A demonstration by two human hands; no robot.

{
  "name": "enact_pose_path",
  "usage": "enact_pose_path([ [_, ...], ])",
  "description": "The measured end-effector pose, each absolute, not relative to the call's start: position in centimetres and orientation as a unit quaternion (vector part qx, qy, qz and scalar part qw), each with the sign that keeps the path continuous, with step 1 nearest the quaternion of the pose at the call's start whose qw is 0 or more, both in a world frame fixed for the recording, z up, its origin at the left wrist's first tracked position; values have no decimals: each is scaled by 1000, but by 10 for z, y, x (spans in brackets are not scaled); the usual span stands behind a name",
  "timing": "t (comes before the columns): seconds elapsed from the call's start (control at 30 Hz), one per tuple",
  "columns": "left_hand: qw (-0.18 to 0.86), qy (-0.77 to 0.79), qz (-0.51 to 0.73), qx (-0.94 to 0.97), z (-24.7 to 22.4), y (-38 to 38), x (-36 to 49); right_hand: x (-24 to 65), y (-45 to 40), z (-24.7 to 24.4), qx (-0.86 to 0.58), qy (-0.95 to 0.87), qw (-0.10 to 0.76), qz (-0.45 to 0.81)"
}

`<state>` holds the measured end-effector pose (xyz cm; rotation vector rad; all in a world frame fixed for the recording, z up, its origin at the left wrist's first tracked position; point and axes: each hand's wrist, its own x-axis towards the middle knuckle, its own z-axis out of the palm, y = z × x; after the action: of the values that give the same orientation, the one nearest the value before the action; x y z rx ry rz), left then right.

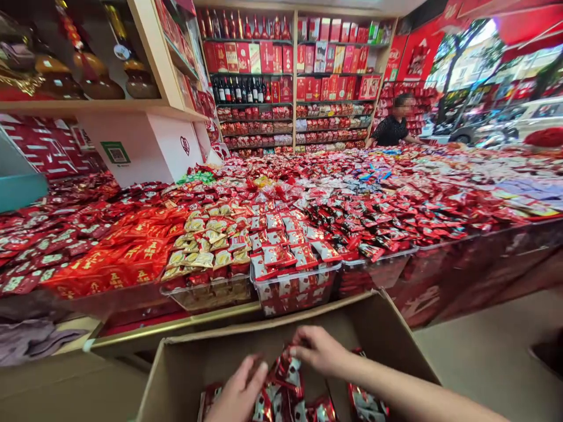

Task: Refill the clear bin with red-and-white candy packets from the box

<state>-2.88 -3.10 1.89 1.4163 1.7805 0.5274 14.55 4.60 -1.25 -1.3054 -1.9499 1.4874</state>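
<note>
Both of my hands are inside an open cardboard box in front of me. Small red-and-white snack packets lie in a heap at its bottom. My right hand reaches in from the right, fingers pinched on the top edge of one packet that stands above the heap. To the left of that packet is my left hand, its thumb and forefinger a little apart, with nothing visible between them. Its lower part is cut off by the frame. Beneath my right forearm lie more packets of the same look.
Just beyond the box stands a clear plastic bin with similar packets. Cream-and-gold packets and red-orange packets fill the counter to its left. Bottle shelves line the back. A person stands at the far right.
</note>
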Motion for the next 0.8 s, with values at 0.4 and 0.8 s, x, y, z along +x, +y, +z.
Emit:
enact_pose_path([
  [0.4, 319, 625, 517, 490, 48, -23, 30, 131, 19, 39, -408, -667, 455, 426],
  [0.8, 384, 616, 530, 438, 62, -23, 23, 129, 20, 42, -411, -589, 467, 517],
])
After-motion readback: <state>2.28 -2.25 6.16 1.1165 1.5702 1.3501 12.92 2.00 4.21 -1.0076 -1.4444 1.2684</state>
